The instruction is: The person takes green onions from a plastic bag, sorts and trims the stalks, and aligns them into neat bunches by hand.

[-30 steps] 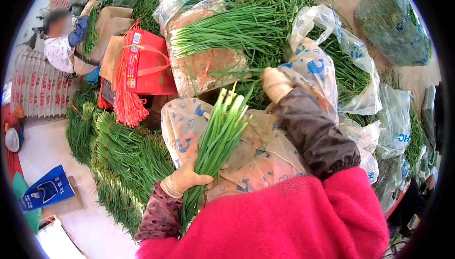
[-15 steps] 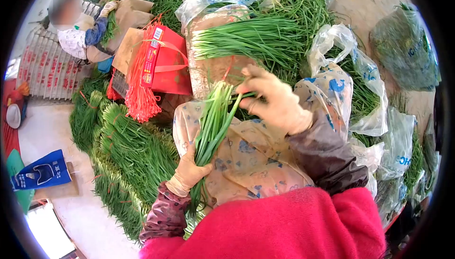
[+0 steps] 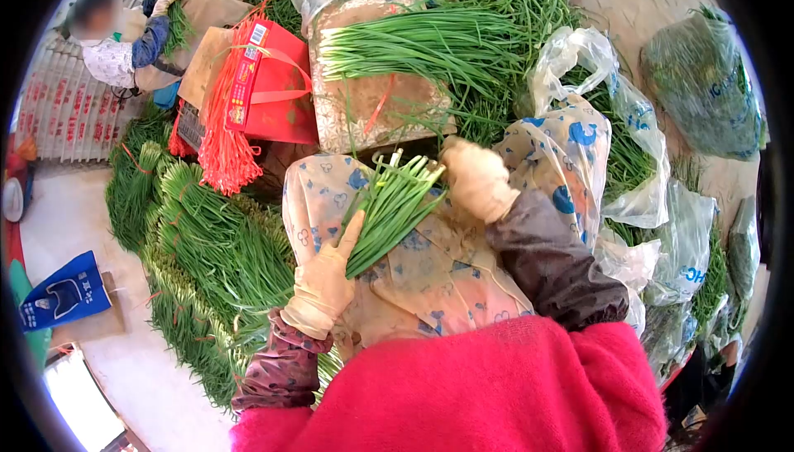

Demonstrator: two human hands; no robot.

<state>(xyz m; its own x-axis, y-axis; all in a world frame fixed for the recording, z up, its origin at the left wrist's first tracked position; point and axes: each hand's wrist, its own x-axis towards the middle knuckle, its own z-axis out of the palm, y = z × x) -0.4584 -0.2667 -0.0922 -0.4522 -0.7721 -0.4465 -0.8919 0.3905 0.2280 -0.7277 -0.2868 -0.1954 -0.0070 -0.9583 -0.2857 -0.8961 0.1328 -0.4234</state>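
Note:
My left hand, in a pale glove, is wrapped round a bunch of green chives over my lap. The pale cut ends point up and away from me. At those ends, on their right side, is my gloved right hand; its fingers are curled in, and what they hold, if anything, is hidden. A patterned plastic apron covers my knees beneath both hands. Beyond them, a larger pile of chives lies across a worn board with a red tie on it.
Left of the board stands a red box hung with red ties. Tied chive bundles are stacked at my left. Plastic bags of greens line my right. A person handles greens at the far left.
My left hand has tilted the bunch rightward, and its ends now sit closer to my right hand. The right hand has moved slightly down, its fingers now curled in. The view has shifted slightly.

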